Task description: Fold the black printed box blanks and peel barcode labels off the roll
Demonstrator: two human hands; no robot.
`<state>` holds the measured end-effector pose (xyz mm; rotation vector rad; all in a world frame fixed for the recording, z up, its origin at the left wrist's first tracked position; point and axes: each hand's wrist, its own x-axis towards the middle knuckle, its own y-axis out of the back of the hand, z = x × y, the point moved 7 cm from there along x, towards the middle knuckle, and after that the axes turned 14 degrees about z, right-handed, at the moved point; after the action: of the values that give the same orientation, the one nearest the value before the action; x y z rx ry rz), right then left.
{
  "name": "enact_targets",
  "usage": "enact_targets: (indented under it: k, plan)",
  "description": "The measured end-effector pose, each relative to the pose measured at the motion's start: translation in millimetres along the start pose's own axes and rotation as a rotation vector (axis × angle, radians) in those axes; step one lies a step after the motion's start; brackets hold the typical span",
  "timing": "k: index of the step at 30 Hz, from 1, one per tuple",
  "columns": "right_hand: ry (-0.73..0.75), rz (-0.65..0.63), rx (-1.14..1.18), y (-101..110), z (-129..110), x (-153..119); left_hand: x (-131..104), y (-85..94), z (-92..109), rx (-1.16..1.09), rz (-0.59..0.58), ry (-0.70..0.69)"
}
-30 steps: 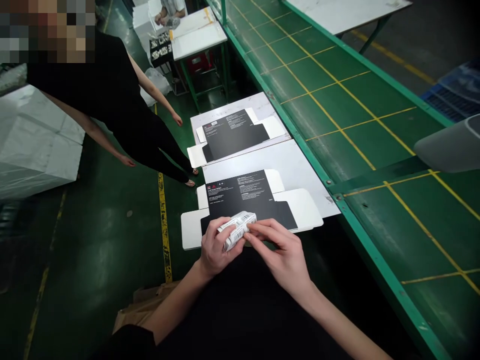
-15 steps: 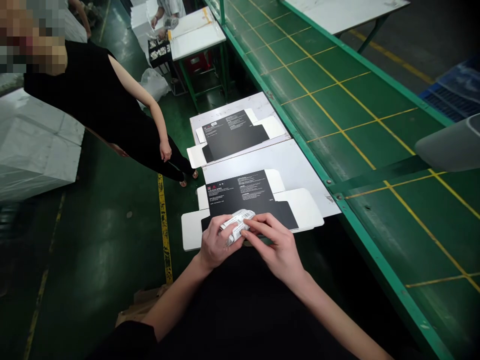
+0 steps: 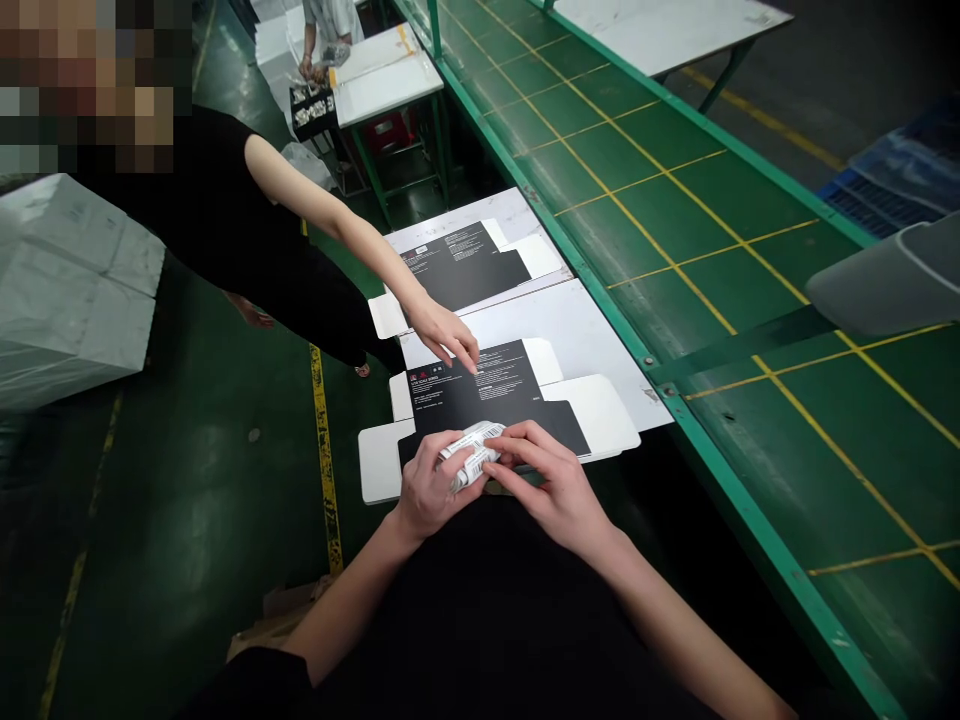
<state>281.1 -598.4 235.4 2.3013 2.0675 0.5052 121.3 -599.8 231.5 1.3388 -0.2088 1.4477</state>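
Held close to my body is a roll of white barcode stickers. My left hand is wrapped around its left side. My right hand pinches at the roll's right side with thumb and fingers; whether a single sticker is between them cannot be made out. Just beyond the roll lies a flat, unfolded black carton with white flaps and small white print. A co-worker's hand reaches over this carton from the left, finger pointing down at its printed text.
A second flat black carton lies farther along the white table. To the right runs a green conveyor with yellow lines. White wrapped boxes stand at left. Another person works at a far table.
The co-worker's arm, hanging down before, now stretches across to the near carton. My hands keep nearly the same hold on the sticker roll. The view has shifted slightly.
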Motion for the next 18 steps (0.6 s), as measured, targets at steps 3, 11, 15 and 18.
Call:
enact_targets:
  k: [3,11,15,18]
  plan:
    - [-0.007,-0.005,-0.01,0,1,0,1,0.0,0,0.002,-0.006,0.007]
    - [-0.01,0.008,-0.013,-3,1,-3,-3,1.3,1,-0.01,-0.026,0.013]
    - [0.022,0.09,0.001,-2,-4,-7,-1,2.9,2,-0.038,-0.003,0.025]
    - [0.017,0.251,0.071,8,-6,-10,0,5.6,-3,-0.12,0.045,0.143]
